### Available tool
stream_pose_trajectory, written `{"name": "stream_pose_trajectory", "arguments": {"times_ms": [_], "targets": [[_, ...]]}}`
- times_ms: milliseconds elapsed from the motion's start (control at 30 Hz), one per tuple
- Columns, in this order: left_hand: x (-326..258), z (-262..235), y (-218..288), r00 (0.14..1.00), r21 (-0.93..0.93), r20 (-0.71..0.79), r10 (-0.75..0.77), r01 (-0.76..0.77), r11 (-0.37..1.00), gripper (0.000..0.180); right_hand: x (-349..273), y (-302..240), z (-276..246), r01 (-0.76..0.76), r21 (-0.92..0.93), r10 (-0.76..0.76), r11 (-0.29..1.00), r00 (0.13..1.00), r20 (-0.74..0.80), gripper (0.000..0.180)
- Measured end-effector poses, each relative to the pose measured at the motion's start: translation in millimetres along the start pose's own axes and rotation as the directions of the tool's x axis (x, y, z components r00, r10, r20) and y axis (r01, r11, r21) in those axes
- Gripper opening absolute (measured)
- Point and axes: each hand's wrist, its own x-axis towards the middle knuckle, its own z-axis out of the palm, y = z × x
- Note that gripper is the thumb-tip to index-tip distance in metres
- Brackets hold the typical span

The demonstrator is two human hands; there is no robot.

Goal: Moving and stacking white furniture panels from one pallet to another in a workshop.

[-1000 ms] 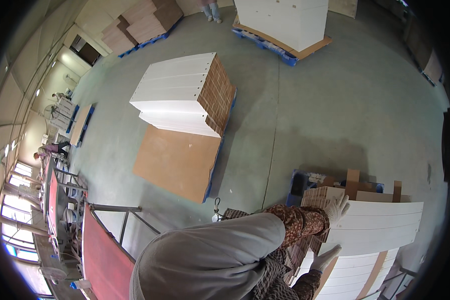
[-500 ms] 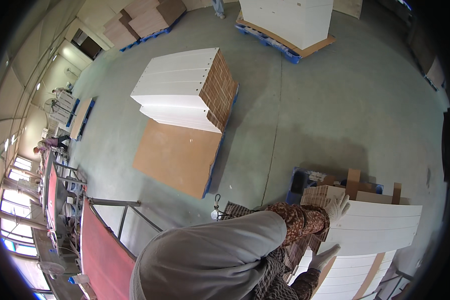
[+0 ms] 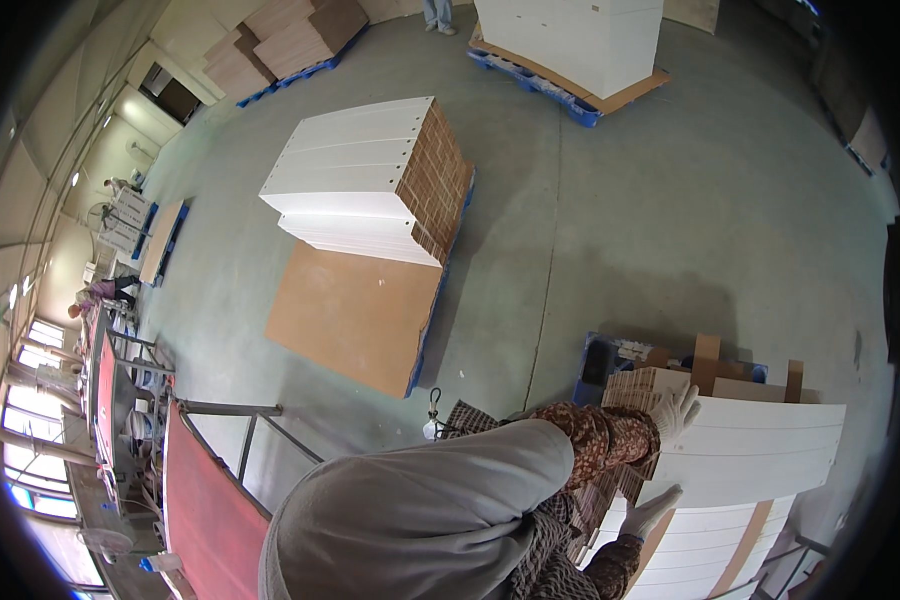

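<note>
My left hand (image 3: 675,413), in a white glove, rests at the near end of a stack of long white panels (image 3: 755,452). Its fingers are stretched and spread. Lower down, my right hand (image 3: 651,511), gloved too, reaches to the near lower edge of the same white panels, fingers extended. Neither hand is wrapped round anything. Below lies a second row of white panels (image 3: 705,550) with brown cardboard strips (image 3: 746,545) across it. Brown patterned sleeves cover my arms, and grey cloth (image 3: 410,510) hides much of the lower middle.
A blue pallet (image 3: 595,372) shows beside the panels, with upright cardboard pieces (image 3: 705,366). Another pallet bears stacked white panels (image 3: 350,150) and a brown board (image 3: 355,310). A red-topped table (image 3: 205,490) stands at left. At the back are a large white stack (image 3: 570,40) and a person's legs (image 3: 438,15).
Both hands stay in nearly the same places on the panels. At the back, the person's legs have moved slightly apart. The view has shifted a little.
</note>
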Motion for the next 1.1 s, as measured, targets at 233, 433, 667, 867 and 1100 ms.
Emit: {"name": "stream_pose_trajectory", "arguments": {"times_ms": [233, 433, 667, 867, 1100], "targets": [[-1, 14, -8, 0.999, 0.146, 0.014, -0.033, 0.030, 0.989, 0.062, -7, -31, 17, -0.016, -0.015, 0.016, 1.000, 1.000, -0.008, 0.139], [-1, 13, -11, 0.999, 0.072, 0.006, -0.044, 0.043, 0.996, 0.067, 0, -22, 18, -0.052, 0.093, 0.051, 0.994, 0.999, 0.018, 0.139], [-5, 2, -10, 0.998, 0.026, 0.058, -0.037, 0.036, 0.999, 0.065, 0, -18, 17, -0.185, 0.419, 0.171, 0.889, 0.983, 0.072, 0.080], [-5, 7, -16, 0.997, -0.013, 0.040, -0.063, 0.063, 0.998, 0.065, -1, -33, 31, -0.183, 0.384, 0.178, 0.905, 0.983, 0.050, 0.079], [-3, 1, -9, 0.999, -0.037, 0.043, -0.029, 0.031, 0.999, 0.064, -6, -44, 24, -0.238, 0.535, 0.297, 0.810, 0.954, -0.026, 0.082]]}}
